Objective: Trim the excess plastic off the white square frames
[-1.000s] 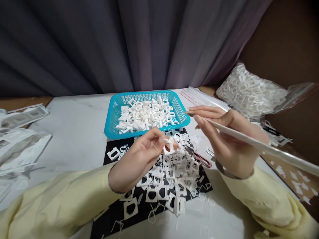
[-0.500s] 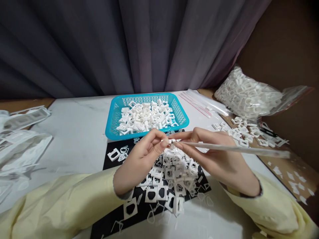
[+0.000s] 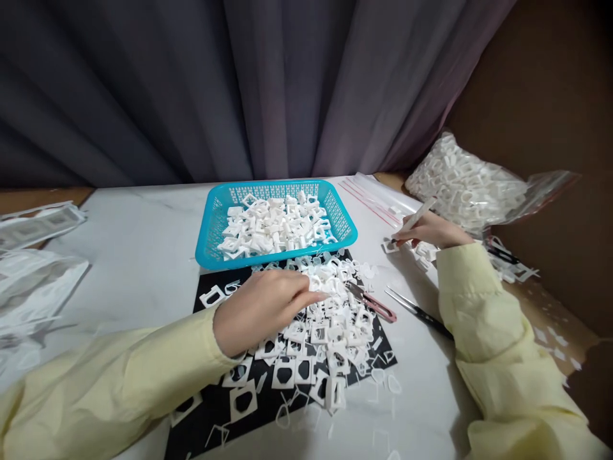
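My left hand [image 3: 268,306] reaches over a heap of small white plastic frames [image 3: 330,332] on a black mat [image 3: 205,428]. Its thumb is stretched out, apart from the bent index finger, and the fingertips are close to the heap. At the right, my right hand [image 3: 433,230] grips a slim white pen-like tool [image 3: 419,216], its upper end pointing up and right. Beside those fingertips is a single white frame [image 3: 391,246], near other loose frames [image 3: 424,255]; whether the fingers touch it I cannot tell.
Behind the mat stands a blue basket [image 3: 204,246] full of white frames. Pink-handled snips [image 3: 378,305] and tweezers [image 3: 416,310] lie right of the heap. A bulging clear bag [image 3: 464,182] and flat zip bags [image 3: 378,195] are at the back right; more plastic bags [image 3: 38,281] lie left.
My hands have come apart from their meeting point over the heap. The right went to the right with the white tool; the left stayed near, lower over the heap. Snips and tweezers now show.
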The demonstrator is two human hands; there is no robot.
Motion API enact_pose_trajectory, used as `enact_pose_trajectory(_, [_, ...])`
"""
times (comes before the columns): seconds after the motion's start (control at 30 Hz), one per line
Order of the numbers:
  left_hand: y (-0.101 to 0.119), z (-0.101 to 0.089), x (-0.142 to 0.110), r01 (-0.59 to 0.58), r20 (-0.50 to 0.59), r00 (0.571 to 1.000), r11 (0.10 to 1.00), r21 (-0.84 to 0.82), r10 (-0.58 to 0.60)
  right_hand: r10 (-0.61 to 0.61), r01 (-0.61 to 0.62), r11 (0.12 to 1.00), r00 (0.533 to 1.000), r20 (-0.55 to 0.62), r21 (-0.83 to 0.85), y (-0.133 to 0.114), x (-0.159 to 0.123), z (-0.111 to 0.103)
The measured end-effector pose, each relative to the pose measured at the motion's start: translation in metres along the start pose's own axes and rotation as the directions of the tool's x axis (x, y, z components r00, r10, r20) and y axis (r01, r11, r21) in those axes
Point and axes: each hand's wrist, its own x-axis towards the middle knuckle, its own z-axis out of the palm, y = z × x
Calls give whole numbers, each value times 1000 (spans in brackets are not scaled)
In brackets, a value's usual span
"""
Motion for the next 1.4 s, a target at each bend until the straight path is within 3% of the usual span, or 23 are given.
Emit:
enact_pose_trajectory(0.1, [-6, 11, -1, -20, 34, 999, 998, 54, 18, -4, 5, 1000, 1000, -19, 26, 8, 8, 5])
enact_pose_trajectory(0.23, [-17, 30, 0, -78, 37, 996, 996, -35, 79, -33, 35, 999, 997, -64, 34, 7, 15, 12])
enact_pose_trajectory(0.4, [-28, 43, 4, -69, 34, 997, 983, -167, 75, -134, 141, 990, 945, -297, 1, -7, -5, 1])
enact_pose_trajectory(0.47, [-29, 43, 6, -44, 14, 999, 979, -197, 47, -181, 192, 981, 898, -402, -14, -19, -21, -7])
enact_pose_trajectory(0.6, [-30, 41, 8, -14, -8, 1000, 974, -227, 12, -255, 244, 964, 740, -623, -104, -45, -53, -15])
enact_pose_trajectory(0.77, [-29, 42, 11, 4, -10, 1000, 959, -285, -7, -396, 336, 910, 526, -753, -244, -73, -86, -7])
enact_pose_trajectory(0.93, [-28, 43, 10, 11, -15, 1000, 932, -362, -18, -487, 399, 859, 443, -753, -321, -91, -108, 11])
enact_pose_trajectory(1.07, [-20, 38, 7, 0, -8, 1000, 908, -419, -3, -502, 430, 846, 448, -740, -314, -102, -121, 26])
enact_pose_trajectory(1.17, [-5, 25, 6, 13, -14, 1000, 835, -550, -24, -556, 552, 798, 521, -648, -242, -106, -126, 29])
enact_pose_trajectory(1.27, [8, 8, 4, 97, 56, 994, 515, -852, -95, -534, 622, 783, 677, -507, 5, -109, -126, 30])
enact_pose_trajectory(1.33, [13, 1, 3, 96, 66, 992, 306, -947, -107, -474, 581, 792, 778, -413, 186, -112, -123, 33])
enact_pose_trajectory(1.4, [16, -3, 2, 69, 55, 994, 152, -986, -96, -448, 541, 784, 833, -325, 303, -115, -119, 38])
